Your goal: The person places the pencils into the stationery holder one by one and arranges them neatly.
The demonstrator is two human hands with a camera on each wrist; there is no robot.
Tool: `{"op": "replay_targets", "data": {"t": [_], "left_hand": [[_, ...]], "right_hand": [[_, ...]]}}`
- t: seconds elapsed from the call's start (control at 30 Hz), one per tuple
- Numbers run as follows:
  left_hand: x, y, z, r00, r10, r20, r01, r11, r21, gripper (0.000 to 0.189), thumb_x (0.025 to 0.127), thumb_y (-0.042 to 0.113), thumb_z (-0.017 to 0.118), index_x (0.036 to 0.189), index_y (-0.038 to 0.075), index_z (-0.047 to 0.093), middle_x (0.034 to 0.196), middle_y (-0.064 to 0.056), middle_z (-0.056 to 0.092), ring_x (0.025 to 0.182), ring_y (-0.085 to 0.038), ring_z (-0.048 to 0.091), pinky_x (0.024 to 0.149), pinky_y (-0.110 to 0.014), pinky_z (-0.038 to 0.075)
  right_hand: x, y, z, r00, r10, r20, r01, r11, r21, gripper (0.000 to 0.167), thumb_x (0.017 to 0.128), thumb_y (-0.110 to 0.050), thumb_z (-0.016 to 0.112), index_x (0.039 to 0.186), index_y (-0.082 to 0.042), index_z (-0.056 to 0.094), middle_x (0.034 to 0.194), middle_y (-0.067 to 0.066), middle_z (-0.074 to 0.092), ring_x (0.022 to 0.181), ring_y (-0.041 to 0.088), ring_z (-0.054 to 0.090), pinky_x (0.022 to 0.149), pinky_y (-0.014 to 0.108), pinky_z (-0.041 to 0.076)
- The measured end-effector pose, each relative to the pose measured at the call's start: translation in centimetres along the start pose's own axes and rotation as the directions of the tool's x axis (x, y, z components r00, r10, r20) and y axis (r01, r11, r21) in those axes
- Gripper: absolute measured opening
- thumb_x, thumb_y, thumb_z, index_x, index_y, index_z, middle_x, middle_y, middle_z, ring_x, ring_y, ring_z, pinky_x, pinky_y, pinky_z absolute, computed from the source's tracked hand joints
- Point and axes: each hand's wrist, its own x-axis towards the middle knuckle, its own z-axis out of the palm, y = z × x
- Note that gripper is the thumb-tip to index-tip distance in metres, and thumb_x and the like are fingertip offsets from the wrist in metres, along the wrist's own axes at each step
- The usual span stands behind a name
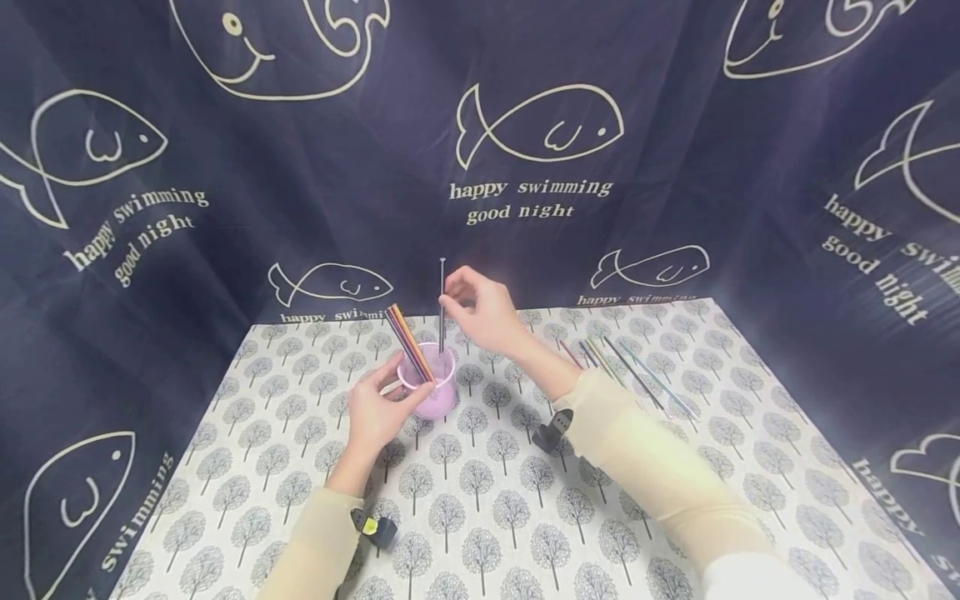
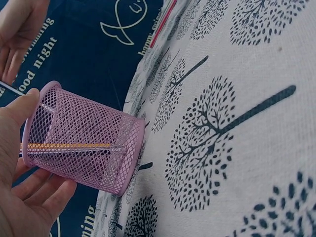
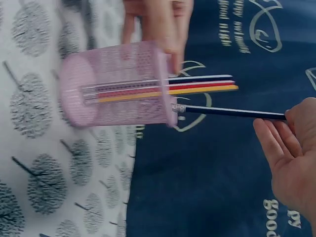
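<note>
A pink mesh pen cup [image 1: 437, 407] stands on the table, tilted slightly in the head view. My left hand [image 1: 377, 410] grips it from the left, thumb at the rim and fingers round the far side in the left wrist view. Several colored pencils [image 3: 202, 85], among them a yellow, a red and a dark one, lean inside the cup. Above the mouth, my right hand [image 1: 483, 312] pinches a dark pencil [image 3: 227, 112] by its upper part. That pencil's silvery lower end overlaps the cup's rim in the right wrist view.
Several more pencils [image 1: 630, 375] lie loosely spread on the right of the table. A white cloth with a tree print [image 1: 480, 508] covers the tabletop. Navy curtains with fish drawings [image 1: 540, 250] hang behind the table and along both sides.
</note>
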Motion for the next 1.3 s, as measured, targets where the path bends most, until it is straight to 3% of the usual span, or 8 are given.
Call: {"op": "replay_targets", "data": {"t": [0.23,0.43,0.67,1.1,1.3], "left_hand": [[0.0,-0.1,0.1,1.000,0.020,0.000,-0.020,0.999,-0.025,0.074,0.079,0.018,0.097,0.142,-0.003,0.063,0.135,-0.029,0.069,0.101,-0.046,0.079,0.087,-0.046,0.070],[-0.1,-0.4,0.3,0.999,0.036,0.008,-0.036,0.999,-0.027,0.075,0.078,0.018,0.097,0.141,-0.005,0.063,0.135,-0.029,0.069,0.104,-0.046,0.078,0.087,-0.043,0.071],[0.0,-0.6,0.3,0.999,0.043,-0.010,-0.043,0.999,-0.005,0.074,0.078,0.020,0.098,0.140,-0.003,0.065,0.136,-0.028,0.070,0.106,-0.045,0.078,0.086,-0.041,0.071],[-0.1,-0.6,0.3,0.999,0.043,-0.011,-0.043,0.999,-0.022,0.074,0.078,0.019,0.098,0.140,-0.004,0.065,0.137,-0.027,0.069,0.106,-0.045,0.078,0.086,-0.039,0.071],[-0.1,-0.5,0.3,0.999,0.040,-0.008,-0.040,0.999,-0.031,0.074,0.078,0.018,0.097,0.141,-0.004,0.064,0.138,-0.028,0.069,0.106,-0.046,0.078,0.087,-0.040,0.071]], "right_hand": [[-0.3,1.0,2.0,0.995,-0.036,0.095,0.050,0.988,-0.148,0.009,0.100,-0.010,0.072,0.105,-0.007,0.066,0.101,0.009,0.078,0.097,0.022,0.078,0.084,0.021,0.069],[-0.6,1.9,2.9,0.993,-0.018,0.121,0.050,0.962,-0.269,0.007,0.100,-0.014,0.073,0.104,-0.011,0.068,0.100,0.005,0.080,0.095,0.019,0.078,0.086,0.031,0.069],[-0.6,2.0,3.7,0.984,-0.065,0.164,0.109,0.954,-0.278,0.007,0.099,-0.010,0.073,0.103,-0.006,0.069,0.099,0.010,0.081,0.092,0.023,0.080,0.089,0.036,0.070],[0.1,2.0,5.4,0.980,-0.011,0.199,0.084,0.927,-0.364,0.008,0.098,-0.012,0.076,0.102,-0.005,0.073,0.098,0.009,0.083,0.088,0.020,0.080,0.080,0.027,0.069],[0.4,2.0,5.8,0.978,-0.006,0.207,0.088,0.916,-0.391,0.011,0.099,-0.013,0.075,0.105,-0.004,0.074,0.099,0.009,0.083,0.090,0.020,0.081,0.083,0.028,0.070]]}}
